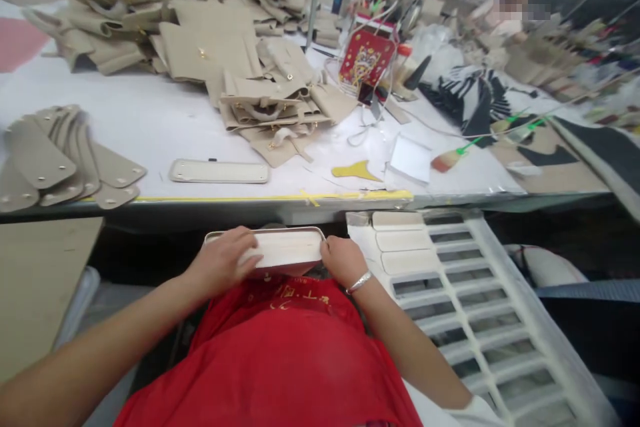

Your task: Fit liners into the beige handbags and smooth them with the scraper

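Above my lap, at the table's front edge, is a long cream bag base panel (287, 247) with rounded corners and a raised, darker rim. My left hand (227, 259) is closed over its left end, with the fingertips lying on the pale inner face. At the opposite end, my right hand (345, 260) pinches the rim by the right corner; its thumb side shows, the other fingers are partly hidden. On the table just beyond lies a similar flat panel (219, 171) with small studs at its corners.
A white slatted rack (465, 293) stands at my right, with several cream panels (404, 241) on its far end. Studded beige pieces (75, 157) are stacked at the table's left. Beige bag parts (210, 40), a yellow piece (357, 171) and a green-handled brush (453, 155) lie farther back.
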